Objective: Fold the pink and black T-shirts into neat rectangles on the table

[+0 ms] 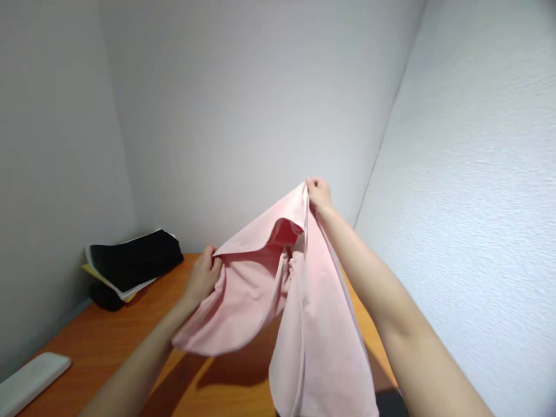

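Note:
A light pink cloth [304, 324] hangs in the air above an orange wooden table [108, 341]. My right hand [319, 194] is raised high and grips the cloth's top corner. My left hand [204, 278] is lower and to the left, gripping another edge of the same cloth. Between the two hands the fabric sags into a fold, and its long part drops down past the bottom of the view.
A stack of folded cloths [134, 260], black on top with white and yellow beneath, lies at the table's far left corner. A flat white object [30, 379] rests at the near left edge. Grey walls close in on the left, back and right.

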A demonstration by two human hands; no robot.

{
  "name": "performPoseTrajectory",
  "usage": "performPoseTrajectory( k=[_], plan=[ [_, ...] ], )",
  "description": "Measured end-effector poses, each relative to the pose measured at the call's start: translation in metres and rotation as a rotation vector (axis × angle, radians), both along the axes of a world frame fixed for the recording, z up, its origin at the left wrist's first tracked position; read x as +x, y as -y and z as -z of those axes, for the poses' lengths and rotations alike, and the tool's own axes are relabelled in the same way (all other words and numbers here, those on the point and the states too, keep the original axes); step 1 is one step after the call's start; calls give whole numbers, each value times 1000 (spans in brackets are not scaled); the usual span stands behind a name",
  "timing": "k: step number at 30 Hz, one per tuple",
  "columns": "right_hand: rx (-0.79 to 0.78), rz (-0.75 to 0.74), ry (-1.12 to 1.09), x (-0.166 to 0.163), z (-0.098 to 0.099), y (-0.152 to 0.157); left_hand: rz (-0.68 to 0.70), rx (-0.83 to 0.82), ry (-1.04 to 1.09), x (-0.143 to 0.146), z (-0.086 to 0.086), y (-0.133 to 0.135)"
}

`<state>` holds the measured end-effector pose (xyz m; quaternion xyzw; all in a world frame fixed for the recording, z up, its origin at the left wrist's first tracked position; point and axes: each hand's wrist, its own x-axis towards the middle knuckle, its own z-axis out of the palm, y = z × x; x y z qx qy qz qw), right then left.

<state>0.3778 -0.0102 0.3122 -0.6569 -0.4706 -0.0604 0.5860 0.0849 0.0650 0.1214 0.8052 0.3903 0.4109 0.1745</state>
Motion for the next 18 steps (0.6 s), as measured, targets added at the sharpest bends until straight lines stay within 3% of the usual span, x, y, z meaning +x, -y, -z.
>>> performPoseTrajectory(
  k=[4,7,11,13,15,16,18],
  plan=[
    [-317,-95,52,20,81,28,-120,-31,-119,-25,29,-27],
    [-457,-214,97,17,144,87,-79,14,-177,-42,47,-8],
    [-536,-252,111,16,219,177,162,66,-185,-29,49,80],
    [-565,-215,47,19,248,216,496,67,-215,-5,54,137],
    [-593,-191,-31,21,266,251,800,148,-319,27,70,186],
    [-607,-187,-60,20,269,267,893,279,-375,43,81,205],
    [-649,-193,-94,13,267,298,943,483,-486,72,105,230]
  ],
)
